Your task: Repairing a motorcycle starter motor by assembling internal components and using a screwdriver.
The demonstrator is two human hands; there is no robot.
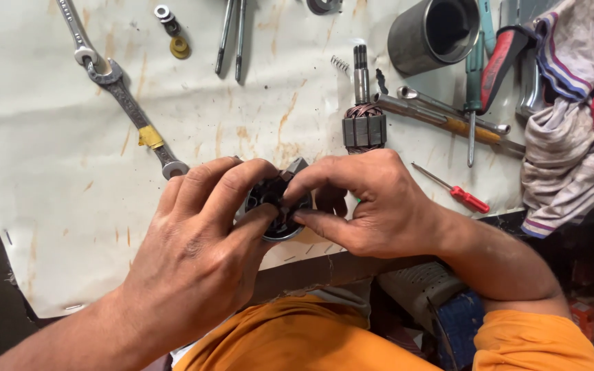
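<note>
Black round motor part point(274, 206) pinched betw. left hand point(194, 240) & right hand point(372, 206), both grips closed tight.

Two hands point(194, 240) point(372, 206), two wrenches point(122, 89) point(434, 113), two screwdrivers point(452, 191) point(474, 89) (one red), one metal cylinder point(431, 34), one armature point(364, 113).

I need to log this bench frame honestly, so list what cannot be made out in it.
- Head view: most of the dark round part is covered by the fingers of the left hand and right hand.
- Head view: the lower end of the motor armature is hidden behind the right hand.
- Head view: the metal cylinder and the wrench are cut off by the top edge.
</note>
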